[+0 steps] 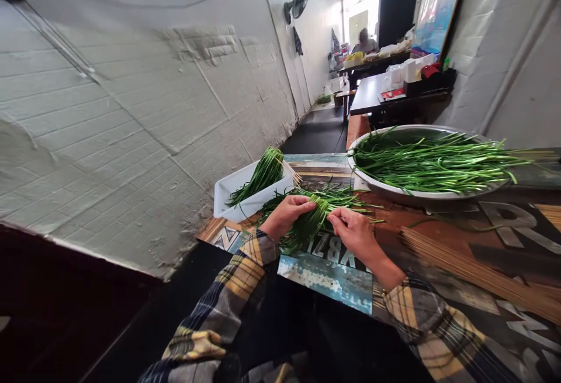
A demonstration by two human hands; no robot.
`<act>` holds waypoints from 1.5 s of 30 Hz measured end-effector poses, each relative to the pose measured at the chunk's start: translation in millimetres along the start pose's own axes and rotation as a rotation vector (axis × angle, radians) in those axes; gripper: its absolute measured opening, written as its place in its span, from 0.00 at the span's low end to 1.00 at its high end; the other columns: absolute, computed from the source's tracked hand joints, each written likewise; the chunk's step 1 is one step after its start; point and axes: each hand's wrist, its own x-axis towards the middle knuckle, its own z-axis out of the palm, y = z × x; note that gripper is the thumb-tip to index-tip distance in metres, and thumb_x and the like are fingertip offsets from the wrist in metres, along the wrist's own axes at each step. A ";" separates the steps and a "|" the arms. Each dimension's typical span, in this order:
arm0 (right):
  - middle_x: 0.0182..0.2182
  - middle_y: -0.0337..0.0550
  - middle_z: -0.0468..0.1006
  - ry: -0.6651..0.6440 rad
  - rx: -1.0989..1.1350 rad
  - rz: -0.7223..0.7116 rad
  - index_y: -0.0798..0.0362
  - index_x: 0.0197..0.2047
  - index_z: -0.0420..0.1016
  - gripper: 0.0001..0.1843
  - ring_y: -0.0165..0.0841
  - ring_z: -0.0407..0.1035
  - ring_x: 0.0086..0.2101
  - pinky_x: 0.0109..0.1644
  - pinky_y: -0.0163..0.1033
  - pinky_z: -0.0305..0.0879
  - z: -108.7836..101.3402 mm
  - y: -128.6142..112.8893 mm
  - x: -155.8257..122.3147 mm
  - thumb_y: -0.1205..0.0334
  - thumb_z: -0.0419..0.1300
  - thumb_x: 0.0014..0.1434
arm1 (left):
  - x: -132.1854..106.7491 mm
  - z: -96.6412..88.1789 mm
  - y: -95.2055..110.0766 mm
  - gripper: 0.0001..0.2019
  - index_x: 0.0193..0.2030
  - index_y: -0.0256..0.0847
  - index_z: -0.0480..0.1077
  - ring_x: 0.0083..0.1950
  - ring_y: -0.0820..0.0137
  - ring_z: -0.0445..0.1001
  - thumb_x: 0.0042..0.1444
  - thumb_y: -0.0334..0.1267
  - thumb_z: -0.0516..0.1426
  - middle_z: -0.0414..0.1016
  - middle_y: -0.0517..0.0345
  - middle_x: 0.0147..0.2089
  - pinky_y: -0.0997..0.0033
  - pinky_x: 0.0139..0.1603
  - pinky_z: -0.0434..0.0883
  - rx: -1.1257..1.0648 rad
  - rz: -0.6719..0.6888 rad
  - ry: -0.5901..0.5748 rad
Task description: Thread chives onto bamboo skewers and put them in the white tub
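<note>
My left hand [293, 212] is closed around a folded bunch of long green chives [319, 209], its thumb lying along the top. Close beside it, my right hand [352, 230] is pinched at the right edge of the bunch; whatever lies between its fingertips is too small to make out. More loose chives lie on the table under and behind both hands. At the left, a white plastic tray [224, 200] holds chives bundled on skewers [268, 168], with pale stick ends poking out at the right.
A large metal basin [397, 195] heaped with loose chives [433, 164] stands at the back right. Many thin wooden skewers [473, 269] lie across the table at the right. A whitewashed brick wall [131, 137] runs along the left. Farther back are tables [370, 95] and a seated person [364, 39].
</note>
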 end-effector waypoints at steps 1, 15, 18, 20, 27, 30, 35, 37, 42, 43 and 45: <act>0.18 0.35 0.70 0.000 -0.004 0.000 0.52 0.28 0.69 0.12 0.30 0.65 0.22 0.31 0.34 0.58 -0.4 -0.8 -0.4 0.60 0.52 0.62 | -1.0 0.9 -0.7 0.17 0.25 0.32 0.72 0.21 0.79 0.66 0.43 0.45 0.69 0.72 0.62 0.22 0.78 0.24 0.62 -0.001 0.001 0.003; 0.17 0.36 0.70 -0.026 -0.033 -0.020 0.51 0.25 0.68 0.13 0.30 0.65 0.22 0.30 0.35 0.59 -2.7 -2.3 -2.6 0.60 0.53 0.61 | -5.1 12.4 -4.7 0.20 0.21 0.33 0.68 0.19 0.83 0.55 0.44 0.49 0.67 0.63 0.67 0.18 0.77 0.21 0.49 0.141 0.066 -0.014; 0.17 0.35 0.72 -0.093 0.072 0.051 0.51 0.27 0.68 0.13 0.29 0.65 0.18 0.26 0.34 0.60 0.1 -0.3 -3.1 0.56 0.53 0.62 | -6.7 10.2 -1.2 0.20 0.22 0.33 0.68 0.19 0.83 0.55 0.44 0.50 0.66 0.63 0.67 0.18 0.77 0.21 0.49 0.175 0.050 -0.023; 0.18 0.35 0.73 -0.156 0.167 0.123 0.51 0.29 0.69 0.14 0.28 0.64 0.16 0.23 0.33 0.59 2.2 0.2 -3.6 0.54 0.53 0.62 | -8.4 7.1 2.1 0.20 0.23 0.33 0.68 0.19 0.82 0.56 0.44 0.51 0.66 0.63 0.67 0.18 0.77 0.21 0.50 0.193 0.038 -0.044; 0.15 0.34 0.70 -0.210 0.051 0.051 0.51 0.29 0.73 0.17 0.29 0.65 0.17 0.26 0.34 0.61 4.3 -1.6 -6.1 0.54 0.51 0.63 | -13.1 -4.1 10.2 0.20 0.27 0.33 0.71 0.20 0.80 0.61 0.45 0.51 0.66 0.68 0.64 0.21 0.78 0.22 0.56 0.171 0.015 -0.050; 0.13 0.33 0.67 -0.173 -0.015 -0.019 0.51 0.30 0.74 0.17 0.30 0.65 0.18 0.28 0.35 0.61 4.8 -4.5 -7.2 0.55 0.49 0.65 | -12.8 -5.0 9.9 0.21 0.27 0.33 0.70 0.21 0.80 0.61 0.46 0.53 0.64 0.68 0.63 0.22 0.78 0.22 0.56 0.173 0.027 -0.080; 0.14 0.33 0.65 -0.177 -0.031 -0.037 0.51 0.31 0.73 0.18 0.31 0.64 0.19 0.27 0.35 0.59 5.7 -7.6 -9.1 0.54 0.47 0.66 | -10.3 -5.1 3.7 0.22 0.24 0.33 0.68 0.20 0.81 0.59 0.46 0.54 0.64 0.65 0.64 0.19 0.78 0.21 0.55 0.181 0.042 -0.079; 0.14 0.34 0.65 -0.168 -0.046 -0.038 0.51 0.30 0.72 0.18 0.31 0.63 0.19 0.27 0.35 0.58 6.3 -6.8 -10.1 0.55 0.47 0.66 | -9.6 -5.6 0.9 0.22 0.24 0.33 0.68 0.20 0.81 0.59 0.46 0.54 0.65 0.65 0.64 0.20 0.78 0.21 0.54 0.179 0.047 -0.069; 0.15 0.34 0.66 -0.144 -0.043 -0.026 0.51 0.30 0.72 0.17 0.31 0.64 0.20 0.28 0.35 0.58 8.7 -3.6 -12.4 0.56 0.47 0.66 | -9.3 -5.6 -0.6 0.22 0.24 0.33 0.68 0.20 0.80 0.58 0.47 0.53 0.64 0.64 0.64 0.19 0.77 0.21 0.53 0.193 0.046 -0.071; 0.15 0.34 0.66 -0.142 -0.047 -0.028 0.50 0.30 0.72 0.17 0.31 0.64 0.20 0.28 0.35 0.58 9.0 -3.3 -12.7 0.56 0.48 0.65 | -9.4 -5.4 -0.1 0.22 0.24 0.33 0.68 0.19 0.80 0.58 0.47 0.54 0.64 0.64 0.64 0.19 0.77 0.21 0.52 0.198 0.041 -0.077; 0.15 0.35 0.67 -0.142 -0.055 -0.033 0.50 0.29 0.72 0.17 0.31 0.65 0.21 0.29 0.35 0.59 9.2 -3.4 -13.2 0.56 0.48 0.65 | -9.5 -5.5 0.5 0.22 0.23 0.34 0.68 0.19 0.81 0.57 0.47 0.54 0.64 0.63 0.65 0.19 0.77 0.21 0.52 0.207 0.037 -0.089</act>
